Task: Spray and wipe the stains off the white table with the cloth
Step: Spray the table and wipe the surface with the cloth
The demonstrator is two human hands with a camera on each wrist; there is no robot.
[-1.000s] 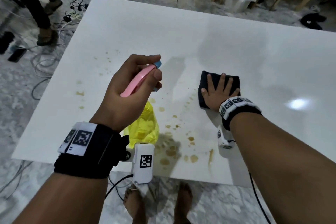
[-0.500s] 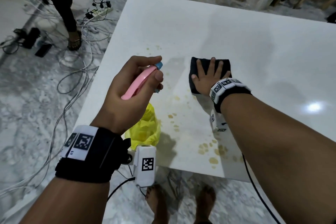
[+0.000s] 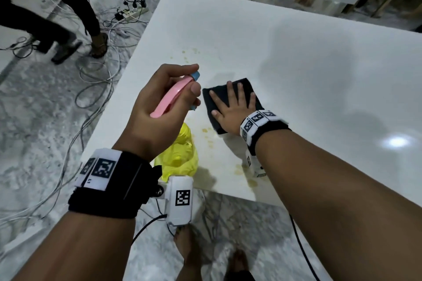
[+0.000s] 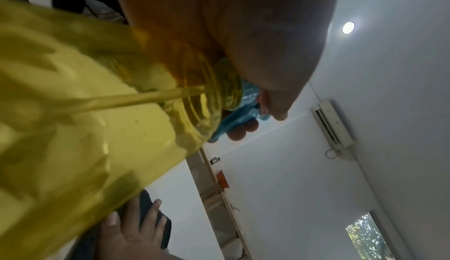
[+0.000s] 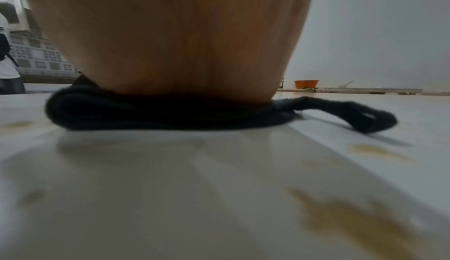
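My left hand grips a spray bottle with a yellow body, a pink trigger head and a blue nozzle, held above the near left part of the white table. The bottle fills the left wrist view. My right hand lies flat, fingers spread, pressing a folded black cloth onto the table just right of the nozzle. In the right wrist view the cloth is squashed under my palm. Brownish stains dot the table near the cloth, and more stains lie close to my wrist.
The table's near edge runs just below my wrists, with my bare feet on the marble floor. Cables and a power strip lie on the floor at left, beside another person's legs. Wooden frames stand beyond the far edge.
My right hand has slid the cloth leftward and away across the table, over stained spots, ending close to the spray nozzle. The left hand keeps its hold on the bottle. The head view has swung.
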